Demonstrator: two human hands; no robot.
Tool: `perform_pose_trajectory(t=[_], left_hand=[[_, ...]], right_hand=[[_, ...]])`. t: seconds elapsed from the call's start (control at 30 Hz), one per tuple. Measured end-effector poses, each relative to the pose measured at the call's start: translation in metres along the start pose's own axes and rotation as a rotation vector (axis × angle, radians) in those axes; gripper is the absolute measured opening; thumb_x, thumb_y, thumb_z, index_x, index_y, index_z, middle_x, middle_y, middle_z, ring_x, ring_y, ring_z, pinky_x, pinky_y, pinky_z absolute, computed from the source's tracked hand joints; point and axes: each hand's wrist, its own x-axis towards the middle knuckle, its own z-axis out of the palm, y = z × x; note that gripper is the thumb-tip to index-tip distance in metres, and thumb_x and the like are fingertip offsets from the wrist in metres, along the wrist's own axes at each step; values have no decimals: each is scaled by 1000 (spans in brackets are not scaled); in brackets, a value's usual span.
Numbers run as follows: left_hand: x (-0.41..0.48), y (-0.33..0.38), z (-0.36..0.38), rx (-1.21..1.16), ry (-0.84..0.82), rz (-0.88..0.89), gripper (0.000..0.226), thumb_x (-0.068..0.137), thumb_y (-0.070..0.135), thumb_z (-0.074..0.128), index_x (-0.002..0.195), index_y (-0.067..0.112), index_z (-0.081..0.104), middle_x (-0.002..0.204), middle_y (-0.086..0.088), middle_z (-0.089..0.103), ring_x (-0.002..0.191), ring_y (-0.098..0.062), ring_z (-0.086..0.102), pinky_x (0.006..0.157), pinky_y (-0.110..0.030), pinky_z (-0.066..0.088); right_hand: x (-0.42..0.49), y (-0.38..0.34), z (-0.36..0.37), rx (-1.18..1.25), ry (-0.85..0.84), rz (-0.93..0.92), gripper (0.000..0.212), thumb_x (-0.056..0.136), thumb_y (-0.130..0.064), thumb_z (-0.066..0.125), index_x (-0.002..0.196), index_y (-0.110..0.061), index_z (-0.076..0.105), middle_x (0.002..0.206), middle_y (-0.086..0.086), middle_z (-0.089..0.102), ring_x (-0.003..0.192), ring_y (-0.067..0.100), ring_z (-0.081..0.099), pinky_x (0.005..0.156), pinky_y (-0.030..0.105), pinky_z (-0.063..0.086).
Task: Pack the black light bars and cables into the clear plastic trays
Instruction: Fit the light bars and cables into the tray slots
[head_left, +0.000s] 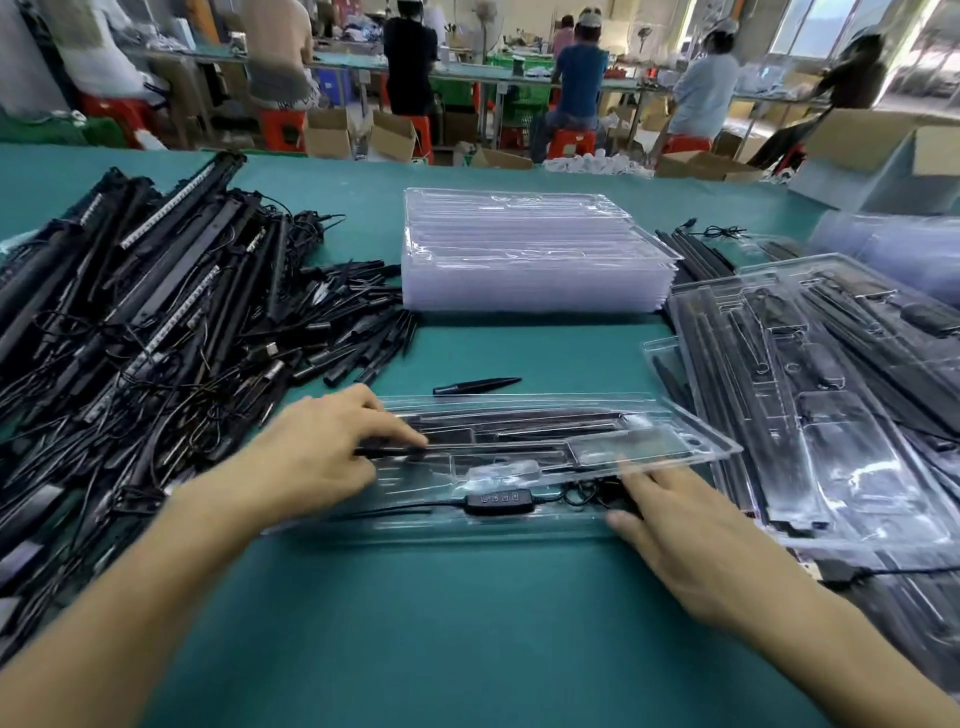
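Teal table (457, 634), clear tray (675, 421), workbench (467, 70) (seated workers (579, 78))

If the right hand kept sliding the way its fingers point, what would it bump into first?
Probably the coiled black cable in the clear tray, right at the fingertips of the right hand; just beyond lies the button controller. Depth is unclear.

My left hand (322, 457) and my right hand (691, 545) were bare. Both wrists and both forearms were bare too, uncovered all the way back to the lower edge of the view. The forearms were smooth and slim, growing broader toward the elbows. My fingers (396, 429) were long and slender. The right hand's outline was blurred, so I could not make out its nails.
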Motion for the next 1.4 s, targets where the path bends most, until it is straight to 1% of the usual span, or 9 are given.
perform_pose_trajectory(t=[0.07, 0.17, 0.27, 0.33, 0.53, 0.73, 0.87, 1.07, 1.4], left_hand=[[-1, 18, 10, 66, 26, -12, 53, 85, 5, 51, 113, 48, 65, 116, 18, 52, 106, -13, 57, 97, -31, 41], [-1, 39, 24, 151, 80, -123, 20, 95, 38, 40, 100, 33, 59, 118, 15, 49, 99, -18, 57, 98, -44, 42], [2, 52, 45, 293, 54, -174, 46, 81, 72, 22, 95, 30, 38, 116, 8, 42, 108, -20, 46, 104, -60, 33], [2, 54, 57, 312, 86, -138, 59, 77, 79, 16, 103, 31, 36, 124, 7, 40, 129, -22, 39, 107, -66, 28], [3, 38, 64, 173, 127, 45, 69, 80, 85, 16, 133, 52, 44, 151, 16, 32, 151, -14, 12, 116, -67, 1], [2, 35, 68, 251, 322, 366, 43, 93, 57, 41, 100, 30, 74, 118, 7, 69, 121, -19, 61, 104, -56, 41], [0, 37, 72, 333, 322, 347, 61, 79, 77, 46, 105, 29, 73, 118, 5, 70, 117, -18, 64, 100, -50, 48], [4, 40, 74, 393, 425, 422, 43, 86, 59, 46, 100, 29, 74, 106, 7, 71, 104, -18, 68, 86, -37, 54], [4, 43, 68, 363, 304, 305, 44, 84, 65, 40, 102, 36, 67, 104, 10, 64, 99, -18, 64, 87, -42, 50]], right_hand=[[-10, -3, 3, -19, -19, -22, 56, 100, -49, 33, 148, -20, 25, 141, -3, 39, 134, 15, 32, 112, 24, 25], [-25, -13, 8, -105, -14, -61, 61, 101, -39, 40, 154, -13, 22, 158, 0, 25, 148, 17, 17, 117, 21, -1], [-34, -13, 6, -76, 204, -24, 43, 74, -19, 81, 114, -7, 71, 118, 6, 69, 115, 25, 64, 97, 41, 49], [-40, -5, 7, -51, 332, -55, 26, 64, -9, 86, 86, -12, 73, 88, 0, 69, 85, 27, 68, 69, 41, 60], [-28, 21, -7, -291, 297, 94, 52, 55, -7, 85, 105, -12, 72, 106, 5, 69, 99, 29, 63, 74, 43, 50], [-18, 31, 1, -308, 267, 65, 34, 67, -16, 81, 100, -15, 75, 101, 2, 70, 99, 27, 64, 78, 42, 49], [-18, 39, 0, -303, 254, 54, 33, 71, -21, 79, 104, -21, 76, 105, -5, 69, 104, 24, 60, 83, 40, 42], [-10, 41, -5, -316, 114, 98, 44, 92, -58, 40, 132, -43, 52, 138, -20, 41, 132, 10, 26, 98, 36, 17], [12, 48, -28, -258, 7, 97, 46, 70, -76, 58, 109, -53, 62, 109, -20, 40, 107, 10, 32, 86, 37, 25]])
